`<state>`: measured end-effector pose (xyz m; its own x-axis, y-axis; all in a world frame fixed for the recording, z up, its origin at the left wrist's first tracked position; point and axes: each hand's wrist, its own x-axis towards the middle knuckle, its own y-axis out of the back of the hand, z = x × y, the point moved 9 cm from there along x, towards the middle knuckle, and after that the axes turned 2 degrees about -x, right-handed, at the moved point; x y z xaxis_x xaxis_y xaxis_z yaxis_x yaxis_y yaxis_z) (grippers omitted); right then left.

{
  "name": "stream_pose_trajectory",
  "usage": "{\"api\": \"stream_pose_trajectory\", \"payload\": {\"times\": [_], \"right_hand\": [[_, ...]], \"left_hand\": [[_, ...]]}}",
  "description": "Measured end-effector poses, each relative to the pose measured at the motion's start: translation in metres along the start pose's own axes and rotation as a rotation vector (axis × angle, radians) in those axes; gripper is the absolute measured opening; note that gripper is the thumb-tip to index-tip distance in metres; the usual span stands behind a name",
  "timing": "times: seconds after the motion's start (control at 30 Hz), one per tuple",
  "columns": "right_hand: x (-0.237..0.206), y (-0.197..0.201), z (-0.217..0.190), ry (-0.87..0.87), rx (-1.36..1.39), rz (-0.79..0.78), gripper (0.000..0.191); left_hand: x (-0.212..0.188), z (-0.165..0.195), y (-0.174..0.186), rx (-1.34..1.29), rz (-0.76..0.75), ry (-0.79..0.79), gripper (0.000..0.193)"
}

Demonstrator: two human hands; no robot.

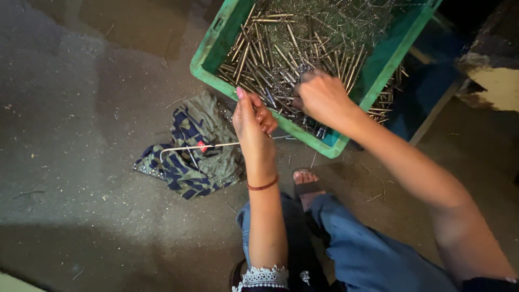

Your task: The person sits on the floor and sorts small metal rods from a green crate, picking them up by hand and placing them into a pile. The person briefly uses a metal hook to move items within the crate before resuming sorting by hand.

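Nearest, the person's blue-trousered legs and a sandalled foot (307,184) rest on the concrete floor (81,162). Just beyond, the left hand (253,125) pinches a thin white rod (200,146) between curled fingers; the rod runs left over a crumpled patterned cloth (189,157). The right hand (323,97) reaches over the near wall of a green plastic crate (216,48), fingers closed on a small cluster of metal pins (281,54); what exactly it grips is partly hidden. Those pins are slim, brass-and-steel coloured, heaped in the crate and tangled with curly swarf. A likely risk is sharp swarf cutting bare fingers, or loose pins slipping from the pinch onto the floor.
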<state>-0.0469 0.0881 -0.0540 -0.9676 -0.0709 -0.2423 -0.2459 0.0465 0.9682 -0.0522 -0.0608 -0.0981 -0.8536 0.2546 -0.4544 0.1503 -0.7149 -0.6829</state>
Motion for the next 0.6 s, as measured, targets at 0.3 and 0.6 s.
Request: {"api": "stream_pose_trajectory", "payload": {"times": [0.3, 0.6], "right_hand": [[-0.036, 0.083, 0.017, -0.088, 0.238, 0.263, 0.027], [-0.002, 0.019, -0.009, -0.073, 0.176, 0.136, 0.028]], "left_hand": [[-0.009, 0.008, -0.015, -0.007, 0.127, 0.127, 0.041], [0.006, 0.024, 0.009, -0.261, -0.121, -0.153, 0.027]]}}
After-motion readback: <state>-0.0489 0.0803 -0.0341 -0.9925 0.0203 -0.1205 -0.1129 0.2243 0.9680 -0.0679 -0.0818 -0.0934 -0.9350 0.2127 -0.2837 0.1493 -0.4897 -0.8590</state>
